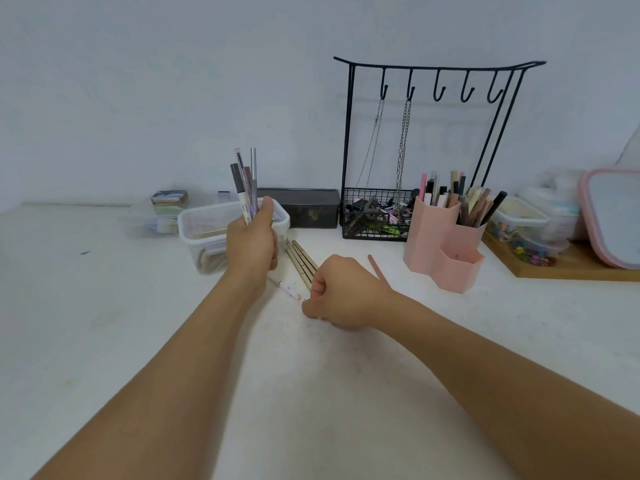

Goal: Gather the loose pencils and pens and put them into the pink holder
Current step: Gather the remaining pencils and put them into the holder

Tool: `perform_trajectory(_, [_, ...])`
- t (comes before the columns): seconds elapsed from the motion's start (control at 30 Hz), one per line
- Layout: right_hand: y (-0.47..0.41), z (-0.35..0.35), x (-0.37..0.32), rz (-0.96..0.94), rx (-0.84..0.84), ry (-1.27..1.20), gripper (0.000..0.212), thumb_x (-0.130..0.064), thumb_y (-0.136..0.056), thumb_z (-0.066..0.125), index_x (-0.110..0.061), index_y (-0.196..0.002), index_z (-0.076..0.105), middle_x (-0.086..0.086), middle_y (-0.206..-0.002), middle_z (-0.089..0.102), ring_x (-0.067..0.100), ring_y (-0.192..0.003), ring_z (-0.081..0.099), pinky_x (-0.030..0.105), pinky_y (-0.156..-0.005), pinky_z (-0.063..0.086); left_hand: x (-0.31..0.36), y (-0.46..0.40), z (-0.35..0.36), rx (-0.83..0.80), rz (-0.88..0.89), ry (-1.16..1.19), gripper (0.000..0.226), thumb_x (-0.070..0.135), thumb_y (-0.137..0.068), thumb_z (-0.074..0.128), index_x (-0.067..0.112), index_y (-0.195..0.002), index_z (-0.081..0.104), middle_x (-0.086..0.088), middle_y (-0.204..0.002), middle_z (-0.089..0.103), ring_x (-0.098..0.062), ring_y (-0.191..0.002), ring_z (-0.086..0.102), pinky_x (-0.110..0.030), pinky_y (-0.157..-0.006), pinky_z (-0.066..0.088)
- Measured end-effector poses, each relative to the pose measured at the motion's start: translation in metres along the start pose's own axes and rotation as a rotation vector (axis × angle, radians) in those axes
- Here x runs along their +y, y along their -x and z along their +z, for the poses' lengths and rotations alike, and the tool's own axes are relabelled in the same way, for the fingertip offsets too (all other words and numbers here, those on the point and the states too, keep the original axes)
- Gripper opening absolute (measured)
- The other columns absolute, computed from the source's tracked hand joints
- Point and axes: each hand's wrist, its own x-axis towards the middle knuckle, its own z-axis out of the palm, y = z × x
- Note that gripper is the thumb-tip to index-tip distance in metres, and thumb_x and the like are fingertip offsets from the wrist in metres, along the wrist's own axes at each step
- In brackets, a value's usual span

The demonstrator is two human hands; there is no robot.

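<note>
No lettering can be read anywhere in the scene. Small dark print runs along the white pen [243, 202] held upright in the left hand [251, 244], and red marks show on the white pen [290, 289] lying on the tabletop [104, 306], but both are too blurred to make out.

One camera rides on my head. It faces forward and down, close over the white table [138, 306] to the wall.
</note>
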Motion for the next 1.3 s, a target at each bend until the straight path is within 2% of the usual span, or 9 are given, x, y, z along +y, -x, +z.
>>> perform_trajectory(0.17, [-0.005, -0.001, 0.005, -0.045, -0.021, 0.089, 0.029, -0.032, -0.082, 0.068, -0.016, -0.065, 0.050, 0.002, -0.065, 0.051, 0.021, -0.068, 0.053, 0.059, -0.107, 0.038, -0.005, 0.005, 0.005, -0.017, -0.013, -0.054, 0.047, 0.049, -0.103, 0.049, 0.020, -0.067, 0.042, 0.006, -0.044, 0.040, -0.009, -0.035, 0.033, -0.021, -0.038, 0.027])
perform_trajectory(0.27, [-0.009, -0.014, 0.010, -0.033, -0.015, -0.011, 0.042, -0.030, -0.085, 0.068, -0.016, -0.054, 0.043, -0.001, -0.050, 0.040, 0.018, -0.052, 0.042, 0.035, -0.072, 0.048, -0.006, 0.004, 0.007, -0.027, -0.048, -0.068, 0.047, 0.051, -0.101, 0.052, 0.021, -0.066, 0.043, 0.004, -0.050, 0.037, -0.010, -0.039, 0.029, -0.022, -0.041, 0.025])
perform_trajectory(0.4, [-0.010, -0.045, 0.023, 0.087, -0.035, -0.411, 0.029, -0.019, -0.090, 0.065, -0.007, -0.065, 0.060, 0.002, -0.053, 0.052, 0.011, -0.040, 0.040, 0.020, -0.041, 0.035, -0.008, 0.003, 0.010, 0.032, -0.071, -0.087, 0.030, 0.040, -0.097, 0.061, 0.021, -0.076, 0.052, 0.000, -0.059, 0.036, -0.013, -0.048, 0.029, -0.025, -0.043, 0.026])
perform_trajectory(0.6, [-0.013, -0.064, 0.030, 0.023, 0.317, -1.093, 0.025, -0.017, -0.096, 0.061, -0.011, -0.072, 0.061, 0.001, -0.058, 0.054, 0.009, -0.043, 0.042, 0.019, -0.038, 0.034, -0.010, 0.016, 0.022, -0.242, -0.186, 0.064, 0.041, 0.053, -0.088, 0.071, 0.022, -0.077, 0.046, 0.007, -0.055, 0.027, -0.011, -0.045, 0.022, -0.023, -0.040, 0.020])
perform_trajectory(0.8, [-0.012, -0.027, 0.006, -0.197, 0.454, -0.732, 0.018, -0.019, -0.095, 0.064, -0.009, -0.081, 0.067, 0.004, -0.060, 0.064, 0.004, -0.041, 0.051, 0.020, -0.042, 0.039, -0.013, 0.021, 0.029, -0.392, -0.143, 0.188, 0.060, 0.063, -0.072, 0.078, 0.012, -0.103, 0.069, 0.000, -0.065, 0.037, -0.007, -0.041, 0.026, -0.018, -0.033, 0.022])
perform_trajectory(0.9, [-0.016, -0.018, 0.009, -0.208, 0.420, -0.618, 0.015, -0.017, -0.092, 0.063, -0.008, -0.080, 0.066, 0.013, -0.066, 0.068, 0.011, -0.046, 0.057, 0.028, -0.043, 0.049, -0.013, 0.022, 0.028, -0.408, -0.102, 0.157, 0.051, 0.064, -0.070, 0.081, 0.017, -0.069, 0.061, -0.005, -0.069, 0.055, -0.009, -0.040, 0.039, -0.018, -0.034, 0.028])
perform_trajectory(1.03, [-0.018, -0.018, 0.014, -0.225, 0.313, -0.472, 0.013, -0.003, -0.086, 0.060, 0.000, -0.077, 0.068, 0.015, -0.061, 0.070, 0.013, -0.043, 0.061, 0.027, -0.043, 0.051, -0.014, 0.031, 0.034, -0.367, -0.068, 0.078, 0.042, 0.040, -0.092, 0.070, 0.008, -0.068, 0.056, -0.006, -0.049, 0.056, -0.019, -0.036, 0.045, -0.023, -0.042, 0.035])
perform_trajectory(1.17, [-0.017, -0.036, 0.024, -0.152, 0.105, -0.384, 0.014, -0.013, -0.091, 0.069, -0.002, -0.084, 0.074, 0.013, -0.071, 0.074, 0.012, -0.049, 0.064, 0.021, -0.042, 0.048, -0.020, 0.022, 0.031, -0.269, -0.030, -0.055, 0.045, 0.044, -0.101, 0.057, 0.004, -0.081, 0.059, -0.011, -0.058, 0.056, -0.024, -0.049, 0.049, -0.029, -0.047, 0.038])
perform_trajectory(1.3, [-0.019, -0.070, 0.053, 0.053, 0.239, -0.144, 0.026, -0.027, -0.094, 0.069, -0.004, -0.084, 0.072, 0.008, -0.073, 0.075, 0.018, -0.056, 0.072, 0.024, -0.047, 0.053, -0.017, 0.017, 0.026, -0.203, -0.037, -0.060, 0.040, 0.049, -0.103, 0.050, 0.009, -0.101, 0.056, -0.001, -0.060, 0.059, -0.014, -0.061, 0.069, -0.020, -0.040, 0.043])
